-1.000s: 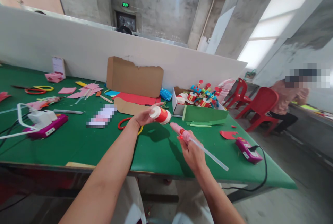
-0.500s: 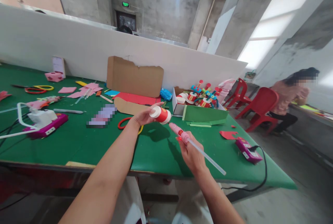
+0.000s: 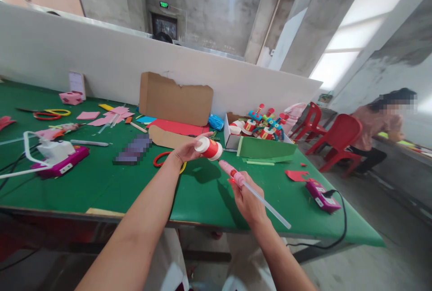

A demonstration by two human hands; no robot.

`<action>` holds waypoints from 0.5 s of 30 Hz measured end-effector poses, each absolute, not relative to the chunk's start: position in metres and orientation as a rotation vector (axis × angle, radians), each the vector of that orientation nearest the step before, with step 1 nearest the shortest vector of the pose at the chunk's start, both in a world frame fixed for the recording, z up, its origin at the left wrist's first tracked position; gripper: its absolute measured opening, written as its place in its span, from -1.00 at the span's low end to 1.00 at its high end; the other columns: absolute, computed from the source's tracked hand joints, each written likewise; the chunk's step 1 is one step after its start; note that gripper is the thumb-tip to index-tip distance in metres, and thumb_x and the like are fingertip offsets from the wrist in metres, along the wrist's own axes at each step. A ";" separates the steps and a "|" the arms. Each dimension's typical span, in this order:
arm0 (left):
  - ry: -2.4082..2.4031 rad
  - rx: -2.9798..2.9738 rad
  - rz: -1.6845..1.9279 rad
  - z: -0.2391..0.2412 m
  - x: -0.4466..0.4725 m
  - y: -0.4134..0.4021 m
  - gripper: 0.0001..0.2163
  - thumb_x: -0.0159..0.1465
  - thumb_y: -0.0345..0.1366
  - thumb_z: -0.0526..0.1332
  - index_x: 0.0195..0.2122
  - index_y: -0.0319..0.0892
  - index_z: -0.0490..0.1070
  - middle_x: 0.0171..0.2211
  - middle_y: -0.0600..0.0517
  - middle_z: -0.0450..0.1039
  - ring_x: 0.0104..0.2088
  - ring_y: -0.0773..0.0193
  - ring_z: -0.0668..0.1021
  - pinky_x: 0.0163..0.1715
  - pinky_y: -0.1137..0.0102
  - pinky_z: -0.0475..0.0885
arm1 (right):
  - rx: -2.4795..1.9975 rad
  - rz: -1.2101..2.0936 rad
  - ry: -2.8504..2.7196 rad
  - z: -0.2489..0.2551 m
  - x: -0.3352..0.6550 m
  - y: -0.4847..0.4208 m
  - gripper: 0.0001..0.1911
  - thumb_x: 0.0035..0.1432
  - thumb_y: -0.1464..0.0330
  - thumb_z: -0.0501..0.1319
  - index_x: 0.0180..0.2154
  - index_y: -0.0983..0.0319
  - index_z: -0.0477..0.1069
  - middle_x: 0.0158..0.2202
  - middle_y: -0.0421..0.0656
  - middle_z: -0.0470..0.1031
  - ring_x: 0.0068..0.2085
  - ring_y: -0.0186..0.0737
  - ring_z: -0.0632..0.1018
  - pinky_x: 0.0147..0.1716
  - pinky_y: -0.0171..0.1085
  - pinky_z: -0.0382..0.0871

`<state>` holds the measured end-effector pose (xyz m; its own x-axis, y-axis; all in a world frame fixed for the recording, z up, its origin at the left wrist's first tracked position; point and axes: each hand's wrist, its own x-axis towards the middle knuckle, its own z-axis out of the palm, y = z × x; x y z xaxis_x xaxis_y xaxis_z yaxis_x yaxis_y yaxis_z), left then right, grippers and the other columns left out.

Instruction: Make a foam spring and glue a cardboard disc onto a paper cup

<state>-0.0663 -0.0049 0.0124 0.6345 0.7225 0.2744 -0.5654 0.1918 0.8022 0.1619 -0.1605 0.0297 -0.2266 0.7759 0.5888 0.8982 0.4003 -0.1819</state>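
Note:
My left hand (image 3: 185, 151) is closed round a small red paper cup with a white rim (image 3: 209, 148), held on its side above the green table (image 3: 101, 183). My right hand (image 3: 248, 201) grips a pink glue gun (image 3: 232, 173) with a long clear glue stick (image 3: 270, 207) sticking out behind. The gun's tip points at the cup, just below and to the right of it, a small gap apart.
A box of finished red cup figures (image 3: 259, 129) stands behind a green sheet (image 3: 266, 149). Torn cardboard (image 3: 175, 99), red scissors (image 3: 162, 160), pink scraps (image 3: 114, 115) and two purple chargers (image 3: 322, 195) (image 3: 60, 165) lie about. A person sits by red chairs (image 3: 337, 135) at right.
The right hand and glue gun have drifted slightly down and left; the glue stick's tail has dropped a little. The cup and left hand stay almost still.

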 end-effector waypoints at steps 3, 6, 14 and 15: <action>0.193 1.034 0.919 0.012 -0.066 -0.005 -0.27 0.01 -0.27 0.30 0.24 -0.15 0.15 -0.17 -0.08 0.51 -0.34 0.26 0.54 -0.40 0.45 0.41 | -1.417 -0.250 -2.054 0.029 0.162 -0.160 -0.65 0.34 0.17 -0.09 -0.34 0.21 0.30 -0.46 -0.19 0.43 -0.50 -0.31 0.43 -0.53 -0.35 0.13; 0.212 1.045 0.924 0.013 -0.066 -0.006 -0.28 0.01 -0.27 0.29 0.24 -0.14 0.15 -0.17 -0.07 0.50 -0.33 0.26 0.54 -0.39 0.45 0.42 | -1.415 -0.261 -2.053 0.027 0.162 -0.159 -0.64 0.34 0.17 -0.10 -0.36 0.21 0.30 -0.47 -0.19 0.42 -0.50 -0.31 0.43 -0.54 -0.35 0.12; 0.223 1.072 0.922 0.013 -0.067 -0.006 -0.26 0.02 -0.24 0.29 0.27 -0.14 0.12 -0.16 -0.07 0.49 -0.31 0.24 0.53 -0.38 0.43 0.42 | -1.449 -0.369 -2.060 0.023 0.161 -0.157 -0.61 0.35 0.15 -0.11 -0.37 0.20 0.31 -0.46 -0.18 0.44 -0.50 -0.32 0.44 -0.54 -0.34 0.09; 0.223 1.072 0.922 0.012 -0.067 -0.006 -0.26 0.02 -0.24 0.29 0.27 -0.14 0.12 -0.16 -0.07 0.49 -0.30 0.24 0.53 -0.37 0.43 0.42 | -1.448 -0.377 -2.060 0.023 0.161 -0.157 -0.61 0.35 0.15 -0.12 -0.37 0.20 0.31 -0.47 -0.18 0.44 -0.50 -0.32 0.43 -0.54 -0.34 0.08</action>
<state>-0.0670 -0.0056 0.0121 0.6220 0.7383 0.2609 -0.5371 0.1598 0.8283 0.1611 -0.1572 0.0232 -0.2364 0.7580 0.6079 0.9242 0.3685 -0.1000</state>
